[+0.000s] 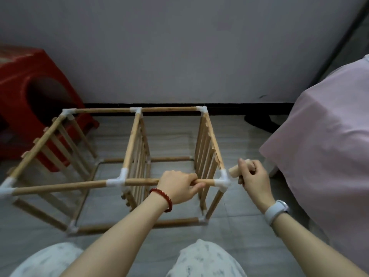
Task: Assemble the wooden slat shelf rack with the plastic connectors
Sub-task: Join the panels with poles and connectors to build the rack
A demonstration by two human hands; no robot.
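The wooden slat rack (135, 140) lies on its side on the tiled floor, its rods joined by white plastic connectors. My left hand (179, 185) grips the near top rod (139, 181) just left of the near right corner connector (222, 180). My right hand (253, 176) holds a short wooden block (235, 171) close to the right side of that corner connector. Three slatted panels stand upright inside the frame.
A red plastic stool (30, 100) stands at the back left, touching the rack's left end. A bed with a pink sheet (323, 140) fills the right side. A grey wall runs behind. My knees (203, 260) are at the bottom.
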